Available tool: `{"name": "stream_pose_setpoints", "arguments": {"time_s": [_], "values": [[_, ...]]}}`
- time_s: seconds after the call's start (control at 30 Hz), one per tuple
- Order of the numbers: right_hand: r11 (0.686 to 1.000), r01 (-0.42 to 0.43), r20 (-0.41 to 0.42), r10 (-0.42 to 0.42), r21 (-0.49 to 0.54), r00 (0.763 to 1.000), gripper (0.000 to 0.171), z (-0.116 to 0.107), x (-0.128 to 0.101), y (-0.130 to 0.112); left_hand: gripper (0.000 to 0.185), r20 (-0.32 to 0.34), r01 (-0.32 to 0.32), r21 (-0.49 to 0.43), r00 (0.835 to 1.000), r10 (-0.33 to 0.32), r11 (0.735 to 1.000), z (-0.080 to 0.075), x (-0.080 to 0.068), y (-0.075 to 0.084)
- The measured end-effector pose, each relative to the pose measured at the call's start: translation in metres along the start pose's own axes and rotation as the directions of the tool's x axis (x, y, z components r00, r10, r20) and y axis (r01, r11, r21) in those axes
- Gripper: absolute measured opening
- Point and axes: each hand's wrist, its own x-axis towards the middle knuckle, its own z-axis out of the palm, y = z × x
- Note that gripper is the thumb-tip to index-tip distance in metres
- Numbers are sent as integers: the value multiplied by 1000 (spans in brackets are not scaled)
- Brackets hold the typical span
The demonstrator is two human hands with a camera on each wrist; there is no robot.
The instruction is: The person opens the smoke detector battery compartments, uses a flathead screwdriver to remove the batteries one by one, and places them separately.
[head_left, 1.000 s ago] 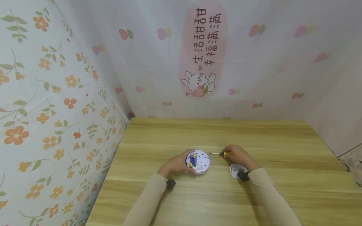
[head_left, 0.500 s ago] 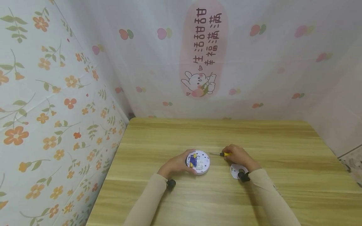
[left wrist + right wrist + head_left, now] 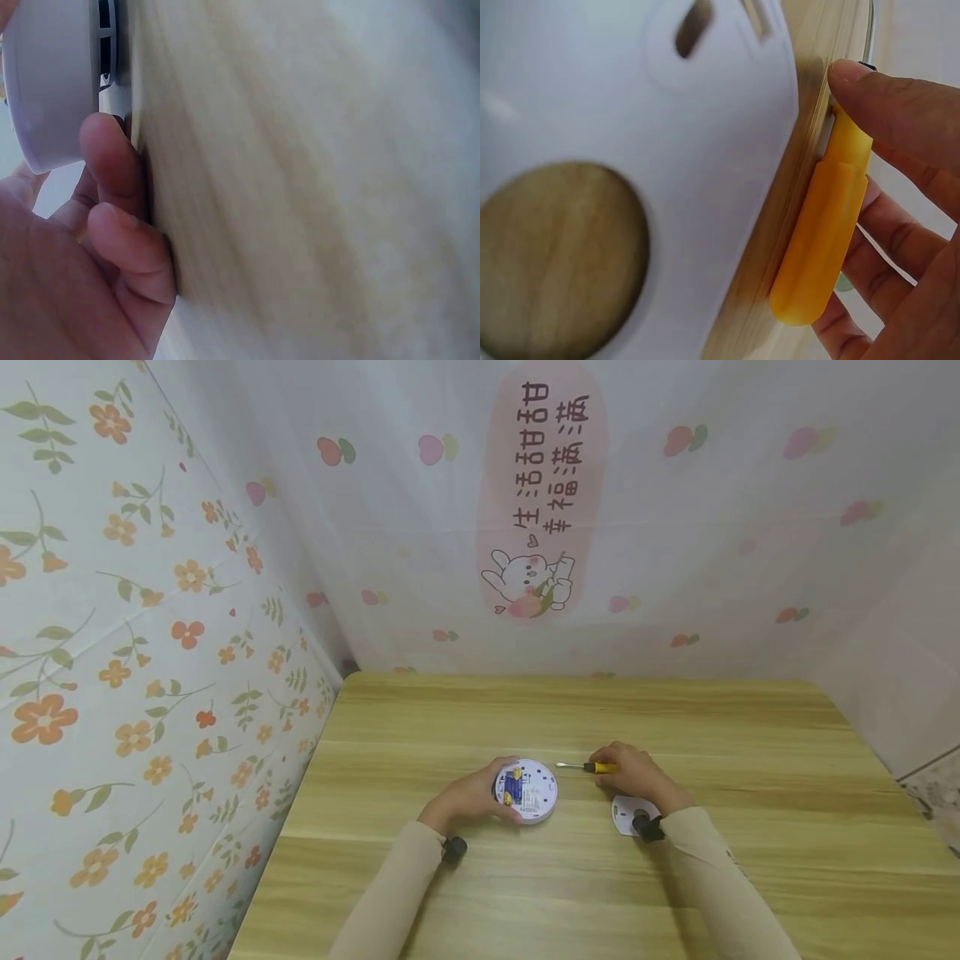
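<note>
White round plastic detector (image 3: 527,789) on wooden counter (image 3: 750,793), left hand (image 3: 467,795) fingers gripping its 9 o'clock rim; right hand (image 3: 636,774) fingers curled round yellow-handled screwdriver (image 3: 592,767), tip at detector's 3 o'clock; white holed plate (image 3: 624,814) nr wrist.

A home-like corner. Behind the light wooden counter (image 3: 675,727) hangs a white cartoon-rabbit curtain (image 3: 540,527). Left of it, orange-flowered wallpaper (image 3: 112,652).

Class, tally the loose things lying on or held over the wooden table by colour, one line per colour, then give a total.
White: 2, the round device held by the left hand, and the flat plate
Yellow-handled: 1, the screwdriver in the right hand
Total: 3
</note>
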Motion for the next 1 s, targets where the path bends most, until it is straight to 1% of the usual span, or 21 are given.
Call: {"name": "stream_pose_setpoints", "arguments": {"time_s": [0.2, 0.33, 0.57, 0.7, 0.8, 0.9, 1.0], "values": [[1000, -24, 5, 24, 12, 1000, 30, -1, 3, -1, 108, -6, 19, 4, 1000, -19, 1000, 0, -1, 0], [1000, -17, -8, 17, 13, 1000, 32, -1, 4, -1, 107, -13, 26, 8, 1000, -26, 1000, -1, -1, 0], [1000, -27, -22, 27, 6, 999, 38, 0, 7, -1, 107, -10, 20, 25, 1000, -20, 999, -2, -2, 1], [1000, -27, -28, 27, 9, 999, 41, -1, 7, -5, 106, -10, 15, 25, 1000, -15, 1000, -1, -2, 1], [1000, 10, -52, -8, 27, 999, 41, -2, 8, -11, 106, -13, 17, 15, 1000, -17, 1000, -1, -3, 2], [996, 55, -81, -50, 66, 995, 39, -1, 10, -18, 107, -12, 22, 0, 1000, -22, 1000, -2, -3, 2], [989, 88, -92, -77, 121, 993, 37, -1, 11, -28, 107, -6, 27, -1, 1000, -27, 1000, -1, -2, 2]]}}
